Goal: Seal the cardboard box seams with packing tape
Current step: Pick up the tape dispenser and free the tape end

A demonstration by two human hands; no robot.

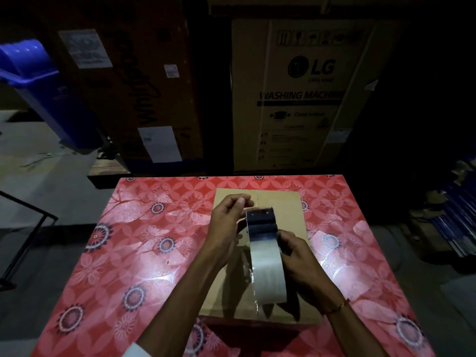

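From the head view we are looking down on a cardboard box [283, 210] that is lying flat on a table covered with a red flowered cloth [144, 243], toward the middle and slightly right of it. A seam is running down the box top from far to near, and a glossy strip of tape is already lying along its near part.

Our right hand [301, 264] is gripping a tape dispenser [265, 248] that is standing on edge above the box, its fingers curled closed around the right side of the pale tape roll, with the thumb hidden behind it. The dispenser's dark front end is pointing away from us, just past the middle of the box. A thin gold-coloured bracelet [337, 307] is sitting on the right wrist.

Our left hand [226, 222] is hovering just left of the dispenser's dark end. Its thumb and forefinger are pressed together in a pinch at the far tip, seemingly on the clear free end of the tape, though the film itself is too transparent for us to be sure. The remaining fingers are folded loosely under the palm, and we cannot tell whether they are touching the box.

Beyond the far edge of the table, a large carton printed "LG WASHING MACHINE" [306, 94] is standing upright in the dim light, with another tall carton [139, 88] to its left and a blue plastic bin [36, 81] leaning at the far left.
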